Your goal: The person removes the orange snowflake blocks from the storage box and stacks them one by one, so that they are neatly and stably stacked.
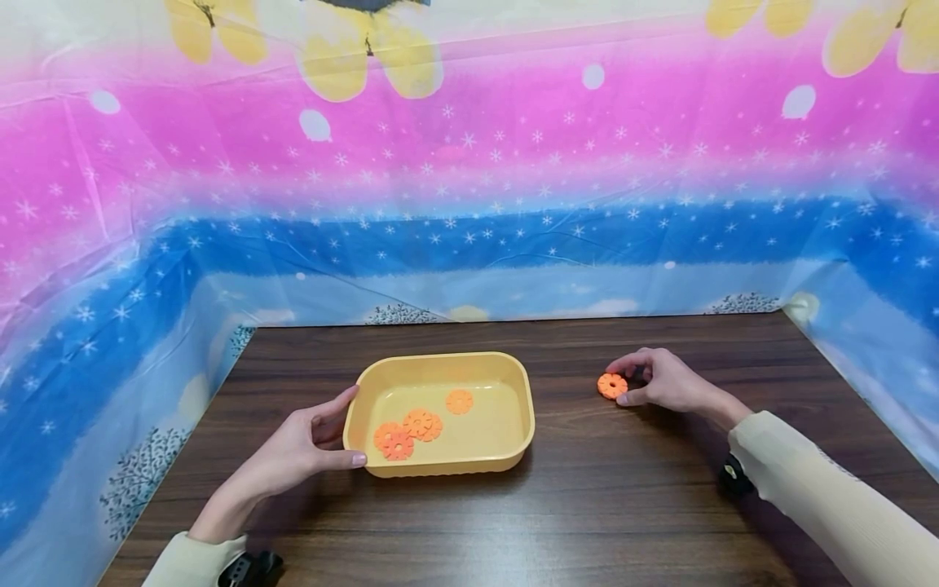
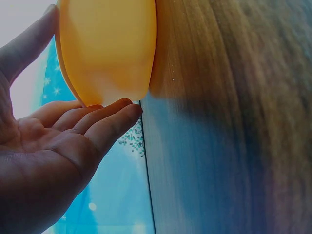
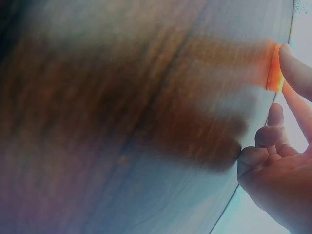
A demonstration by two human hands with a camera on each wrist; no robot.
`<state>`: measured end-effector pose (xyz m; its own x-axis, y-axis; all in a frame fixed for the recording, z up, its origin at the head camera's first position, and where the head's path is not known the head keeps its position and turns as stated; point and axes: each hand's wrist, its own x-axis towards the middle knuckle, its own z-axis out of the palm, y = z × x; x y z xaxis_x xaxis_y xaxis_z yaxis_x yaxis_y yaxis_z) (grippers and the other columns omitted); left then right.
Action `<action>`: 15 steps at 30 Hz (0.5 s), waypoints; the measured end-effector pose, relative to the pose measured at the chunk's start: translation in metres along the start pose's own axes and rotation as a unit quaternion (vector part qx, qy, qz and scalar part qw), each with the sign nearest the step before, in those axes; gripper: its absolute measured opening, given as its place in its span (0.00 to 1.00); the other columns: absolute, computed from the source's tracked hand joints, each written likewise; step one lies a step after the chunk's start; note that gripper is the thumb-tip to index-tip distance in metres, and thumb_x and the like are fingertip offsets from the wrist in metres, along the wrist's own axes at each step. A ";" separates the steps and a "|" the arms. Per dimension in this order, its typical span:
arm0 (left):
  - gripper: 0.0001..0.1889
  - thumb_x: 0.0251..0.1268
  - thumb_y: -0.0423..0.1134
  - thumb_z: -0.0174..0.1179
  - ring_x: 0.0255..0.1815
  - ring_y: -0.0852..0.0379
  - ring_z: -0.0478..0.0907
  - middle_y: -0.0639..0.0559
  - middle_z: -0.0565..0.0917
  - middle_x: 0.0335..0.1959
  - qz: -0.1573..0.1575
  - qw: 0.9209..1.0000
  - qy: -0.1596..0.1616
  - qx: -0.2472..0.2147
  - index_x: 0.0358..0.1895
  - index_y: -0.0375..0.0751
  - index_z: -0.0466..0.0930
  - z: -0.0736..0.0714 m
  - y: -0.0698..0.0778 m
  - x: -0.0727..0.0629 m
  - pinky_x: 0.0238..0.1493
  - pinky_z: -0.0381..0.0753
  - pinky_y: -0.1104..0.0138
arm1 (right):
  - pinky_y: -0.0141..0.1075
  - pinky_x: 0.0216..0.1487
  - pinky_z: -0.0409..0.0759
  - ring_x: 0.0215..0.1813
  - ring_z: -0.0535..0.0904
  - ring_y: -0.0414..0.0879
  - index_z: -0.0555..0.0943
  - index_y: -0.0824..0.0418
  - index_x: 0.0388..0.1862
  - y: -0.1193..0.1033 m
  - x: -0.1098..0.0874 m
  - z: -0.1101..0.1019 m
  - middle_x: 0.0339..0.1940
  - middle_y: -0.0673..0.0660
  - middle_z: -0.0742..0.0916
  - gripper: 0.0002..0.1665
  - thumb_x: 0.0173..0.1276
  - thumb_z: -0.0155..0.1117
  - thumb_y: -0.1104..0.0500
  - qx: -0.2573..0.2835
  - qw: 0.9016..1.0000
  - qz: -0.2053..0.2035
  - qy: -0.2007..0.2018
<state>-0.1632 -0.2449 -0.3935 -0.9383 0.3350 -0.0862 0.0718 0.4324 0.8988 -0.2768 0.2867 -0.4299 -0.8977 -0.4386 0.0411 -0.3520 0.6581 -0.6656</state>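
A yellow plastic basin (image 1: 458, 469) stands on the table, left of the middle. My left hand (image 1: 293, 448) holds its left end, thumb on the near corner and fingers on the far one; in the left wrist view the fingers lie nearly straight against the yellow wall (image 2: 109, 44). Several orange notched plastic discs (image 1: 459, 401) lie flat inside, most overlapping near the left. To the right, my right hand (image 1: 667, 381) pinches another orange notched disc (image 1: 612, 386) between thumb and index finger, low over the table. Seen edge-on in the right wrist view, this disc (image 3: 273, 68) has a layered look.
The dark wood-grain table (image 1: 587, 522) extends around the basin. Behind it and along both sides hangs a pink and blue cloth (image 1: 513, 163) with snowflakes and butterflies. Each wrist wears a black strap device (image 1: 735, 475) near a pale sleeve (image 1: 829, 489).
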 end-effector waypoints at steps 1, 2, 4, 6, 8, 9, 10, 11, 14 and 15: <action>0.49 0.48 0.39 0.71 0.66 0.48 0.61 0.46 0.56 0.71 -0.001 1.000 0.000 -0.001 0.73 0.45 0.49 0.000 0.000 0.000 0.53 0.74 0.63 | 0.38 0.32 0.65 0.37 0.68 0.52 0.82 0.53 0.49 0.000 0.000 0.000 0.39 0.56 0.78 0.25 0.51 0.75 0.53 0.000 1.000 0.000 0.000; 0.49 0.48 0.39 0.71 0.66 0.48 0.61 0.46 0.57 0.71 -0.001 1.000 0.000 0.000 0.73 0.45 0.49 0.000 0.000 0.000 0.53 0.74 0.63 | 0.38 0.32 0.65 0.37 0.68 0.52 0.82 0.53 0.49 0.000 0.000 0.000 0.39 0.56 0.78 0.25 0.51 0.75 0.53 0.000 1.000 0.000 0.000; 0.49 0.48 0.38 0.71 0.66 0.48 0.61 0.46 0.57 0.71 -0.002 1.000 0.000 -0.001 0.73 0.45 0.49 0.000 0.000 0.000 0.53 0.74 0.63 | 0.38 0.32 0.65 0.37 0.68 0.52 0.82 0.52 0.49 0.000 0.000 0.000 0.39 0.56 0.78 0.24 0.51 0.75 0.53 -0.001 1.000 0.000 -0.001; 0.49 0.48 0.38 0.71 0.66 0.48 0.61 0.46 0.57 0.71 -0.002 1.000 0.001 -0.002 0.73 0.45 0.49 0.000 0.001 -0.001 0.53 0.74 0.63 | 0.39 0.33 0.65 0.37 0.68 0.52 0.82 0.52 0.49 0.000 0.001 0.000 0.39 0.56 0.78 0.24 0.51 0.75 0.53 0.000 1.000 0.001 -0.001; 0.49 0.48 0.38 0.71 0.66 0.48 0.61 0.46 0.56 0.71 -0.002 1.000 0.001 -0.002 0.73 0.45 0.49 0.000 0.001 -0.001 0.53 0.74 0.63 | 0.39 0.34 0.65 0.38 0.68 0.52 0.82 0.52 0.49 0.000 0.001 -0.001 0.39 0.56 0.78 0.24 0.51 0.75 0.53 -0.001 1.000 0.000 -0.002; 0.49 0.48 0.38 0.71 0.66 0.48 0.61 0.46 0.56 0.71 -0.002 1.000 0.001 -0.003 0.73 0.45 0.49 0.000 0.001 -0.001 0.53 0.74 0.63 | 0.39 0.34 0.65 0.38 0.68 0.52 0.82 0.52 0.49 0.001 0.001 -0.001 0.39 0.56 0.78 0.24 0.51 0.75 0.53 -0.001 1.000 0.000 -0.002; 0.49 0.48 0.38 0.71 0.66 0.48 0.61 0.46 0.56 0.71 -0.002 1.000 0.001 -0.003 0.73 0.45 0.49 0.000 0.001 -0.001 0.53 0.73 0.63 | 0.39 0.34 0.65 0.38 0.68 0.52 0.82 0.51 0.49 0.001 0.001 -0.001 0.39 0.56 0.78 0.24 0.51 0.75 0.53 0.000 1.000 0.000 -0.002; 0.49 0.48 0.38 0.71 0.66 0.48 0.61 0.46 0.56 0.71 -0.002 1.000 0.001 -0.003 0.73 0.45 0.49 0.000 0.001 -0.001 0.53 0.73 0.63 | 0.39 0.33 0.65 0.37 0.68 0.52 0.82 0.51 0.49 0.002 0.001 0.000 0.39 0.56 0.78 0.24 0.51 0.75 0.52 0.000 1.000 0.000 -0.001; 0.49 0.48 0.38 0.71 0.66 0.48 0.61 0.46 0.56 0.71 -0.001 1.000 0.001 -0.003 0.73 0.45 0.49 0.001 0.001 0.000 0.53 0.73 0.63 | 0.39 0.32 0.65 0.36 0.67 0.51 0.82 0.51 0.49 0.003 0.001 0.000 0.39 0.56 0.78 0.25 0.50 0.75 0.51 0.000 1.000 -0.002 -0.002; 0.49 0.48 0.38 0.71 0.66 0.48 0.61 0.46 0.56 0.71 -0.001 1.000 0.001 -0.003 0.73 0.45 0.49 0.001 0.001 0.000 0.53 0.73 0.63 | 0.39 0.32 0.65 0.36 0.67 0.51 0.82 0.51 0.49 0.004 0.000 0.000 0.39 0.56 0.78 0.25 0.50 0.75 0.51 0.001 1.000 -0.002 -0.001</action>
<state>-0.1626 -0.2439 -0.3929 -0.9390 0.3330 -0.0866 0.0684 0.4274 0.9015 -0.2785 0.2890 -0.4321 -0.8954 -0.4432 0.0420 -0.3554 0.6547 -0.6671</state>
